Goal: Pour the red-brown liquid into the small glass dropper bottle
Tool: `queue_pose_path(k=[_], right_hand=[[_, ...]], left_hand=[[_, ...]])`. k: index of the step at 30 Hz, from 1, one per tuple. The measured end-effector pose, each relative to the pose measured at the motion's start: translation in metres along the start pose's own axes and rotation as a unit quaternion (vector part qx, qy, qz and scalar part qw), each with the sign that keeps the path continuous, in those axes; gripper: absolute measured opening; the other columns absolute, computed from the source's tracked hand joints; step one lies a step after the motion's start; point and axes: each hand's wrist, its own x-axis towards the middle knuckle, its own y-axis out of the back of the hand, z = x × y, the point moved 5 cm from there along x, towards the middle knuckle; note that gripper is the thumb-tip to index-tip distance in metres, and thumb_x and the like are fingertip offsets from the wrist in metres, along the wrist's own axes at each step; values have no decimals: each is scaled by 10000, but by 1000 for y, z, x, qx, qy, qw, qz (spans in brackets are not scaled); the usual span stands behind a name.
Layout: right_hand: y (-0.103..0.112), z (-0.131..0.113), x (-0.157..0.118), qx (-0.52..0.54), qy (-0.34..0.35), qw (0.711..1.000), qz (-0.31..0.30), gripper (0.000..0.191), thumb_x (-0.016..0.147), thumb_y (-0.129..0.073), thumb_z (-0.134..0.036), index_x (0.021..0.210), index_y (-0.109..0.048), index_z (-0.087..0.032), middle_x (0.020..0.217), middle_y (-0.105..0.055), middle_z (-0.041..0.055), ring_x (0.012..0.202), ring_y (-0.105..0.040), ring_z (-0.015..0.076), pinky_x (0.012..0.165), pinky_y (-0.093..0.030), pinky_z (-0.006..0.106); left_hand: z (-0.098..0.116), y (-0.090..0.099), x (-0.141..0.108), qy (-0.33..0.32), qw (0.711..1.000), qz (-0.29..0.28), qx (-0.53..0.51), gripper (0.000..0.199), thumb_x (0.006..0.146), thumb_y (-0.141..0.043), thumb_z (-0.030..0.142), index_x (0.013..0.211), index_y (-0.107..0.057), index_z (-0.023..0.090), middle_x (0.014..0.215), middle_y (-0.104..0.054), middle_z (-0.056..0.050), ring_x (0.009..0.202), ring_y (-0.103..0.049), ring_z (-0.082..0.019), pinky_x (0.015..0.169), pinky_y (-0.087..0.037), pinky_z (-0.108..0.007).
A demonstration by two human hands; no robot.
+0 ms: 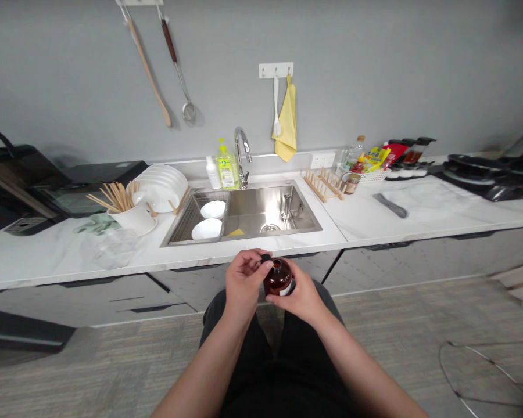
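Observation:
My right hand [303,293] is wrapped round a brown glass bottle [278,280] with a whitish label, held in front of the counter edge above my lap. The bottle's mouth is uncovered and faces up toward me. Between the thumb and fingers of my left hand [246,278] is a small black cap [266,258], just left of the bottle's neck. The left fingers are close to the bottle; whether they touch it I cannot tell.
Beyond my hands is a steel sink [261,203] with white bowls [207,229] in a drain basket and a faucet [242,154]. Left stand plates [161,186] and a chopstick holder [133,219]. Right are a wooden rack [325,184], a jar [351,184] and a seasoning basket [375,175].

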Motion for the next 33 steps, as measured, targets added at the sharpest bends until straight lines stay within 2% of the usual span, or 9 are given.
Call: queue_pose_path(k=[6,10,14,18,22,25,27,30,33], right_hand=[[-1,-3,-18,-22,3,1000,-3,847,675,-1040,-304,1454,-708,-280,1347,-839,90,1164,-834,346,1066,-653,488],[0,-7,-24,-28,9,999,13,842,667,-1063,-360,1434,-724,-289,1310,-850,74,1124,-842,335,1011,-666,457],[2,-12,-28,-37,10,999,23,790,665,-1053,-354,1389,-745,-282,1282,-856,76,1114,-844,342,988,-666,456],[2,-21,-31,-50,11,998,29,751,677,-1003,-301,1384,-750,-278,1293,-855,84,1135,-844,353,1000,-661,469],[4,-27,-34,-60,12,997,38,753,682,-990,-308,1393,-747,-278,1307,-852,97,1151,-844,366,1010,-663,483],[5,-28,-36,-60,13,998,32,790,666,-1025,-346,1401,-744,-277,1320,-851,109,1164,-842,381,1016,-666,499],[5,-28,-37,-54,17,998,19,824,657,-1047,-359,1417,-737,-284,1336,-848,109,1176,-839,384,1022,-666,505],[3,-31,-38,-47,28,998,0,839,644,-1060,-338,1418,-739,-293,1338,-849,102,1181,-835,384,1037,-665,511],[2,-36,-39,-37,30,999,-12,815,633,-1064,-309,1388,-757,-288,1304,-858,98,1145,-845,380,1019,-675,504]], left_hand=[[-3,-1,-22,-4,995,-61,83,238,870,-979,299,979,-790,204,1094,-876,-106,1107,-867,-277,1038,-684,-425],[8,0,-28,-96,975,-105,169,136,909,-928,255,965,-814,207,1115,-877,-126,1094,-869,-285,1024,-691,-444],[24,-1,-33,-194,939,-112,260,90,942,-885,209,970,-800,221,1098,-873,-106,1039,-863,-267,962,-695,-439],[33,-5,-41,-233,909,-129,319,86,986,-793,165,1039,-806,232,1164,-852,-108,1093,-839,-264,1000,-679,-457],[32,-5,-44,-204,926,-122,293,93,954,-839,207,1040,-822,238,1164,-813,-116,1080,-830,-281,990,-681,-464],[31,-1,-43,-153,948,-108,258,106,925,-910,272,989,-830,244,1122,-837,-116,1058,-835,-291,1001,-672,-458],[31,0,-43,-98,960,-137,222,137,994,-856,334,1105,-854,254,1176,-861,-130,1145,-835,-313,1076,-655,-480],[32,0,-44,-30,963,-207,170,315,1090,-727,447,1307,-853,256,1287,-861,-149,1324,-792,-354,1195,-604,-521],[31,2,-42,-20,956,-241,166,415,1006,-844,473,1362,-837,259,1372,-831,-163,1359,-772,-369,1215,-591,-510]])
